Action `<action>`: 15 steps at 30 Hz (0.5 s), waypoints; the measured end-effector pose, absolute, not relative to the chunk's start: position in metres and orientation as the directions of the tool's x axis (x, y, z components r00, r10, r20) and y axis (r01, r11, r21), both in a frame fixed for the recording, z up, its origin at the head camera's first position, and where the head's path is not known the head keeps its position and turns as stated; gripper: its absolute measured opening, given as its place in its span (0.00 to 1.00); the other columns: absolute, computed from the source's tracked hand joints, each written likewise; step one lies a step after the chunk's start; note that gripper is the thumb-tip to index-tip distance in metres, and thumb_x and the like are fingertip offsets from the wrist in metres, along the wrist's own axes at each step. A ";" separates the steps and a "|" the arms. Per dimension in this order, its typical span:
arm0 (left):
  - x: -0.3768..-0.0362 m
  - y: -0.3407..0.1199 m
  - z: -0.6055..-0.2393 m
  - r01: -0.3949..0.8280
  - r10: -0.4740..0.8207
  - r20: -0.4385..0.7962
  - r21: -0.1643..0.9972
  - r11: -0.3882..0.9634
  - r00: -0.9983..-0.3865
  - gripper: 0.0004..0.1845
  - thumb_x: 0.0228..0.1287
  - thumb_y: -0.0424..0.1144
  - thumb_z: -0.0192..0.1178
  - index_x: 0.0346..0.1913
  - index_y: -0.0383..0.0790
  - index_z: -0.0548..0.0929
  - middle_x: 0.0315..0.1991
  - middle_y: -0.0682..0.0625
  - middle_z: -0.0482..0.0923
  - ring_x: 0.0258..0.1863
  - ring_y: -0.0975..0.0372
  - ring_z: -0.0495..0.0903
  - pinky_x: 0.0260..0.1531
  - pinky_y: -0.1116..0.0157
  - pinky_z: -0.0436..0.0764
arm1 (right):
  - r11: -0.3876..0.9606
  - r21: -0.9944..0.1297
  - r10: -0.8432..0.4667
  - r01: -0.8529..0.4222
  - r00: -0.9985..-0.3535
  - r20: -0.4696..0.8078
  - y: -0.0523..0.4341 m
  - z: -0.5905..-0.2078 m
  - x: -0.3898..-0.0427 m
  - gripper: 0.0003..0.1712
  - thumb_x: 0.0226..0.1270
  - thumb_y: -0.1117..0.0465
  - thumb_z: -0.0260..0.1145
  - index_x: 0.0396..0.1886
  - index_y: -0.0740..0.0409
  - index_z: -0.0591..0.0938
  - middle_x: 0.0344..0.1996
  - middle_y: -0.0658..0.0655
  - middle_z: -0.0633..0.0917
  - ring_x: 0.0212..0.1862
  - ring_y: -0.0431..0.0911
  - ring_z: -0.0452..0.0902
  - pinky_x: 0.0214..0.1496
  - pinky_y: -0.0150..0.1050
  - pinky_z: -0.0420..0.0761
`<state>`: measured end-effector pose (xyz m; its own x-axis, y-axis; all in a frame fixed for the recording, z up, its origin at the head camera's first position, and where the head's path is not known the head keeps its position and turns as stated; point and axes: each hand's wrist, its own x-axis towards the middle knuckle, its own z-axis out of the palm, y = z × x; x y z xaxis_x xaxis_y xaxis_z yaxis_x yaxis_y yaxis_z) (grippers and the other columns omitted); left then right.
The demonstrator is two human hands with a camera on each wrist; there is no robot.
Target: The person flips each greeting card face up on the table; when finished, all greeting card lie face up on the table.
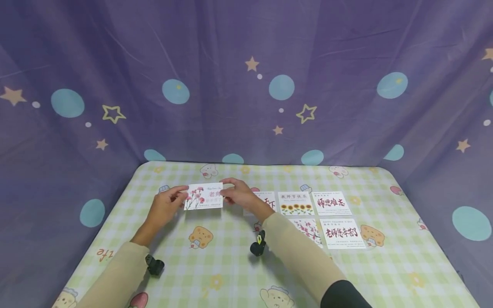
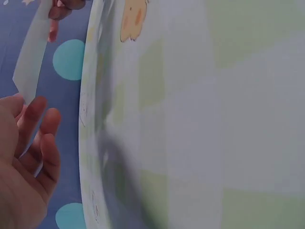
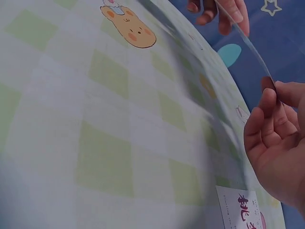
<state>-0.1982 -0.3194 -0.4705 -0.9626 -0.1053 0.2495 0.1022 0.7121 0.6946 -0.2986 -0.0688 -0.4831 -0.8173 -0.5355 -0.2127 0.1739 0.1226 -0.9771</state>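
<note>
A white greeting card (image 1: 203, 197) printed with pink carnations and Chinese characters is held up above the table, its printed face turned toward the head camera. My left hand (image 1: 168, 203) pinches its left edge between thumb and fingertips. At the opposite edge, my right hand (image 1: 239, 196) pinches the card's right side. In the left wrist view the card (image 2: 33, 57) appears from behind, pale and blank, near the left fingertips. The right wrist view catches the card (image 3: 255, 52) nearly edge-on between both hands.
Right of the hands, several cards lie in two rows, including a sunflower card (image 1: 295, 203), a red-lettered card (image 1: 333, 203), another lettered card (image 1: 343, 233) and a blossom card (image 1: 310, 230) partly behind my right sleeve. A checked cloth (image 1: 231, 273) covers the table; a purple curtain (image 1: 231, 51) hangs behind.
</note>
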 end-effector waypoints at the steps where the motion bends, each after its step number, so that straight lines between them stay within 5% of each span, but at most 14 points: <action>1: -0.198 -0.319 -0.470 0.100 -0.098 0.235 0.704 0.703 -0.967 0.18 0.73 0.40 0.62 0.62 0.38 0.83 0.36 0.43 0.89 0.26 0.57 0.85 0.19 0.69 0.76 | 0.128 -0.978 -0.536 0.166 -0.818 -0.209 -0.069 -0.483 -0.298 0.26 0.69 0.66 0.66 0.66 0.56 0.76 0.29 0.52 0.86 0.25 0.39 0.76 0.29 0.31 0.77; 7: -0.199 -0.318 -0.468 0.090 -0.063 0.184 0.717 0.692 -0.981 0.26 0.72 0.39 0.64 0.69 0.35 0.76 0.36 0.41 0.89 0.28 0.49 0.86 0.16 0.67 0.75 | 0.194 -0.976 -0.542 0.099 -0.818 -0.191 -0.063 -0.477 -0.295 0.26 0.69 0.66 0.67 0.66 0.54 0.77 0.34 0.56 0.88 0.30 0.47 0.81 0.31 0.32 0.79; 15: -0.196 -0.300 -0.458 0.079 -0.025 0.130 0.738 0.670 -0.991 0.23 0.71 0.41 0.64 0.66 0.37 0.79 0.36 0.44 0.89 0.30 0.55 0.86 0.22 0.68 0.77 | 0.286 -0.956 -0.598 -0.072 -0.792 -0.119 -0.029 -0.464 -0.289 0.26 0.70 0.62 0.67 0.66 0.54 0.76 0.31 0.53 0.87 0.33 0.49 0.82 0.34 0.35 0.80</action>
<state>-0.1964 -0.2997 -0.4580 -0.9913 -0.0253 0.1295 0.0793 0.6704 0.7378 -0.2891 -0.0286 -0.4644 -0.7925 -0.5982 -0.1188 -0.0724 0.2857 -0.9556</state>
